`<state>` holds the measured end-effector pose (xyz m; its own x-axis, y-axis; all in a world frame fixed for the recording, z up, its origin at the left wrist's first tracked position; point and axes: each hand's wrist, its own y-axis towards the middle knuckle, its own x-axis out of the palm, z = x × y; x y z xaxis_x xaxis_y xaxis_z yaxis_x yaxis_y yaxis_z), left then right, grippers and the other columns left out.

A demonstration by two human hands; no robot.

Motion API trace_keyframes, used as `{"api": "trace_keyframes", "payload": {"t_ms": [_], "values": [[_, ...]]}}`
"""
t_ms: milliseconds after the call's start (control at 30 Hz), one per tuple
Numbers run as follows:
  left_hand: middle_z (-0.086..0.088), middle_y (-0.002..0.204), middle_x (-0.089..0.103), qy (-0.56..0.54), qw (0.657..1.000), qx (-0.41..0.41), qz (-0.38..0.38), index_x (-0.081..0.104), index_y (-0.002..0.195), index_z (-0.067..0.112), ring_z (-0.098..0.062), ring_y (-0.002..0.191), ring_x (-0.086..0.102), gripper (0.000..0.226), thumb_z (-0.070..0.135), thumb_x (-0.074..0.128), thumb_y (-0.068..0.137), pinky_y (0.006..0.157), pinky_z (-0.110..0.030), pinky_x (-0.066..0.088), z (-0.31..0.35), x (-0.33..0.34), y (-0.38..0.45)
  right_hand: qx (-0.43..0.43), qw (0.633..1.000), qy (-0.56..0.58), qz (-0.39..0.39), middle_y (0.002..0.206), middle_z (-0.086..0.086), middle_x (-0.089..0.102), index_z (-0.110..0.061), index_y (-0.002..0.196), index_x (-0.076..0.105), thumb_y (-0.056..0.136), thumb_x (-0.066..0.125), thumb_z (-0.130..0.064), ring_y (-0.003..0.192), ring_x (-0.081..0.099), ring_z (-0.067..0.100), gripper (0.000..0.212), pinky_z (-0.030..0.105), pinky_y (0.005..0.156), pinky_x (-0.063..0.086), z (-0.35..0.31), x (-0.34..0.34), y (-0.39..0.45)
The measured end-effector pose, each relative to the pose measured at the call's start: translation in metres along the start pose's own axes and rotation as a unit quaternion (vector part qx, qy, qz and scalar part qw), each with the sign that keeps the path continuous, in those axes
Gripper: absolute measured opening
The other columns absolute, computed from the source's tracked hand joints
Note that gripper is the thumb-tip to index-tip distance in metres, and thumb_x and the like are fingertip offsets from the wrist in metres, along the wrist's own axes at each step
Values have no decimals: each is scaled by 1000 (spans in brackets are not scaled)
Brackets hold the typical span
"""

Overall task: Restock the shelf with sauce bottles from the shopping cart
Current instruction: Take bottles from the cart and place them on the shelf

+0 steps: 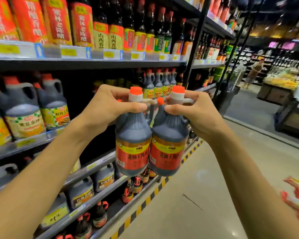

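Note:
Two dark sauce jugs with red labels and orange caps hang side by side in front of the shelving. My left hand [109, 106] grips the neck of the left jug [132, 144]. My right hand [193, 112] grips the neck and handle of the right jug [167, 147]. The two jugs touch each other. Behind them the middle shelf [33, 144] has a dark gap between the jugs on its left and those farther right. The shopping cart itself is not in sight.
Shelves of sauce and vinegar bottles fill the left side, from top row [100, 31] to low rows [86, 192]. A yellow-black stripe [155, 190] marks the floor edge. Red packages [297, 195] sit at the right edge. A person [254, 73] stands far down the aisle.

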<state>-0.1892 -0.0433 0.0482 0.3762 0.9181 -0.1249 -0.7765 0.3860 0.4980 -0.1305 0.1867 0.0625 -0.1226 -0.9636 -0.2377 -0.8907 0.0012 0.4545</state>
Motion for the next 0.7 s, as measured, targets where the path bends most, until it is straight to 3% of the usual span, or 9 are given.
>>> {"api": "trace_keyframes", "payload": {"t_ms": [100, 200, 333, 467, 600, 700], "values": [[-5, 87, 80, 21, 999, -17, 34, 80, 88, 9, -16, 87, 77, 27, 17, 86, 63, 79, -32, 61, -17, -10, 22, -8, 999, 15, -34, 85, 5, 77, -11, 86, 76, 80, 82, -3, 87, 75, 19, 11, 33, 82, 61, 27, 1, 40], [-3, 82, 79, 89, 992, -20, 82, 82, 85, 16, -7, 77, 70, 26, 26, 87, 62, 72, -26, 57, -34, -25, 38, -29, 997, 28, -72, 84, 3, 77, -12, 85, 76, 80, 83, -4, 85, 74, 17, 12, 32, 80, 60, 53, 8, 80], [-14, 91, 79, 157, 979, -43, 125, 82, 91, 15, -8, 78, 64, 26, 21, 91, 67, 74, -32, 55, -47, -39, 55, -54, 988, 53, -134, 86, 2, 78, -14, 88, 76, 80, 84, -7, 87, 74, 17, 13, 36, 83, 61, 84, 21, 130], [-12, 93, 79, 237, 954, -61, 171, 83, 95, 23, -14, 80, 62, 30, 30, 94, 67, 74, -50, 54, -55, -58, 75, -100, 974, 54, -198, 88, -3, 78, -11, 94, 76, 79, 85, -12, 88, 74, 11, 17, 29, 81, 60, 104, 35, 180], [-6, 93, 79, 294, 931, -49, 210, 82, 96, 27, -12, 81, 64, 26, 28, 91, 72, 75, -48, 52, -57, -70, 92, -164, 956, 65, -234, 95, -1, 78, -8, 100, 75, 79, 86, -14, 95, 74, 12, 24, 29, 85, 60, 120, 50, 225], [-3, 90, 73, 351, 909, -12, 226, 78, 99, 31, -21, 85, 68, 27, 29, 88, 74, 78, -45, 52, -65, -80, 100, -217, 939, 74, -257, 96, -3, 77, -10, 102, 74, 78, 87, -11, 94, 72, 5, 28, 25, 87, 56, 129, 63, 252]]}}
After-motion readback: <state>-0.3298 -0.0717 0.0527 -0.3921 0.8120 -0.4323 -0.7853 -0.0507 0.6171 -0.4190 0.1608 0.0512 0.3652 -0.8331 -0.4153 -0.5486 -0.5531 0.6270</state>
